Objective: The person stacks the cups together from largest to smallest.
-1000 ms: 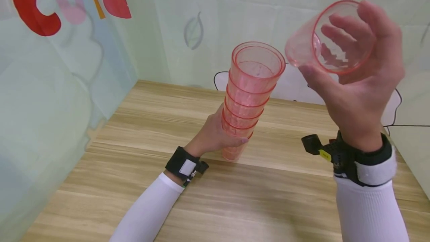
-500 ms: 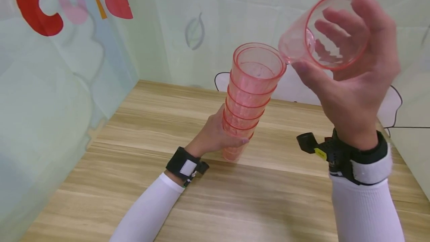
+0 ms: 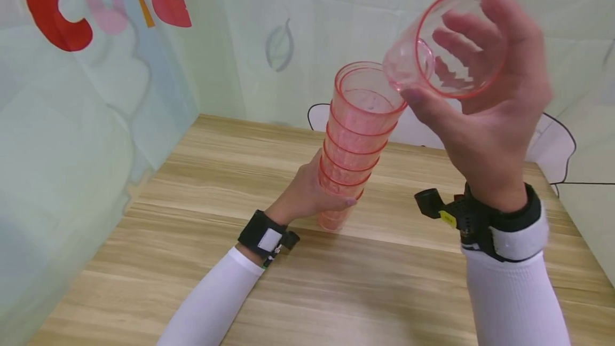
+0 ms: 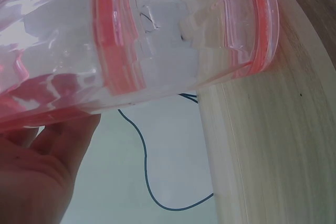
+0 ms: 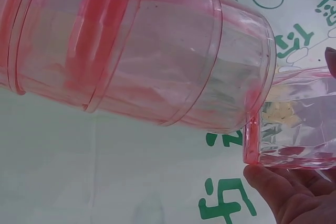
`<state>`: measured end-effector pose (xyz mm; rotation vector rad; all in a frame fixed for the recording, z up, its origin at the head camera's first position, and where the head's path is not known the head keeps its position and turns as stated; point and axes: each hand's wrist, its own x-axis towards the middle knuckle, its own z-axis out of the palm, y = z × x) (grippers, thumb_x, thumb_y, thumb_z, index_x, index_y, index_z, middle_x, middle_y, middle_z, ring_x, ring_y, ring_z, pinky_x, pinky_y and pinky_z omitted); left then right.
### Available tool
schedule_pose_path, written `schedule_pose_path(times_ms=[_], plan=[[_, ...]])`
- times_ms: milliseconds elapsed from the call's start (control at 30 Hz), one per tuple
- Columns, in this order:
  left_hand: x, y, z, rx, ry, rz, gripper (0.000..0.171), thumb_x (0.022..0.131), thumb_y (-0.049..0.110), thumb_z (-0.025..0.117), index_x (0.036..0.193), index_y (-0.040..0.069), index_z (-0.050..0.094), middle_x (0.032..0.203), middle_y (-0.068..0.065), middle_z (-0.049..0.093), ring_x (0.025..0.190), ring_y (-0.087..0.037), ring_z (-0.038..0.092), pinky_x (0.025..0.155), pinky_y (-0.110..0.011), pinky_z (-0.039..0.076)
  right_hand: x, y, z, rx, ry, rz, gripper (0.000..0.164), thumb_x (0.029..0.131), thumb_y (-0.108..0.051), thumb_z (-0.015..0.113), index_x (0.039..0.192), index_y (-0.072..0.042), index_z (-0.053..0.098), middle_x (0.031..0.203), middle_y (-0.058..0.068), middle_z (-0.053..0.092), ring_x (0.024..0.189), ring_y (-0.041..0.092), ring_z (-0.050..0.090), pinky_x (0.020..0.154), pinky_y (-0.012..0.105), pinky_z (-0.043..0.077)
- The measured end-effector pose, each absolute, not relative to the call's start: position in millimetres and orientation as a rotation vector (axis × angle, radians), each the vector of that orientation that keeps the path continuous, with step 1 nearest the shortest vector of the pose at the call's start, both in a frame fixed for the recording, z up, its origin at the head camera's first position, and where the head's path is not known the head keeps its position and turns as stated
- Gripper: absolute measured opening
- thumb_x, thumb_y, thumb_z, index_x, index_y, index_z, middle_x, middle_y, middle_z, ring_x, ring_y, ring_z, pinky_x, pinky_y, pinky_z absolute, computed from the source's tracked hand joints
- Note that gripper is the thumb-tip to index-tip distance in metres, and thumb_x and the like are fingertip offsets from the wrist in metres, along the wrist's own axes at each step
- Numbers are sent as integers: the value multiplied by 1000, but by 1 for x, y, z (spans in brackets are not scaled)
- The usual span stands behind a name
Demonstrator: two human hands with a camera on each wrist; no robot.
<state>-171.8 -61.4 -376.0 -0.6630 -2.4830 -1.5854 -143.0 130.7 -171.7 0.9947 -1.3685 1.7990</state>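
A tall stack of clear pink plastic cups [image 3: 357,140] stands on the wooden table, mouths facing up. My left hand [image 3: 307,188] grips it low down, thumb across the near side. In the left wrist view the left hand [image 4: 39,166] shows at the lower left beside the stack [image 4: 168,35]. Up in the air, my right hand [image 3: 495,100] holds one single pink cup [image 3: 408,63], tilted with its mouth toward me. The base of this cup [image 5: 299,124] is at the top rim of the stack [image 5: 173,51] in the right wrist view; whether they touch I cannot tell.
The wooden table [image 3: 192,255] stretches around the stack. Behind it hangs a pale printed cloth [image 3: 250,41], and another cloth wall with "CUTE" lettering [image 3: 173,4] rises at the left. Both wrists wear cameras on straps.
My right hand has moved left with the single cup, bringing its base over the stack's right rim. The left hand and the stack have stayed in place.
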Motion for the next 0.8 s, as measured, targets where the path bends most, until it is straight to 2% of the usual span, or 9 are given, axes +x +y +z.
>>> schedule_pose_path(times_ms=[433, 667, 800], plan=[[-171, -62, -375, -639, -2507, -1548, 83, 60, 45, 82, 127, 28, 37, 103, 10, 60, 88, -6, 59, 75, -30, 50, -139, 120, -170, 1011, -1419, 1814, 70, 57, 7, 81, 121, 3, 53, 112, 31, 53, 103, 45, 52, 79, 44, 51], [-172, -61, -375, -654, -2520, -1527, 85, 61, 48, 80, 129, 27, 35, 105, 9, 59, 90, -6, 58, 76, -31, 50, -141, 116, -172, 1067, -1390, 1826, 70, 57, 7, 83, 120, 6, 53, 112, 32, 53, 108, 44, 49, 90, 50, 43], [-172, -60, -374, -687, -2489, -1567, 84, 63, 48, 80, 130, 29, 33, 107, 11, 57, 93, -5, 58, 78, -31, 50, -143, 115, -173, 1084, -1385, 1836, 71, 57, 6, 84, 120, 6, 52, 111, 33, 53, 107, 45, 51, 92, 50, 42]])
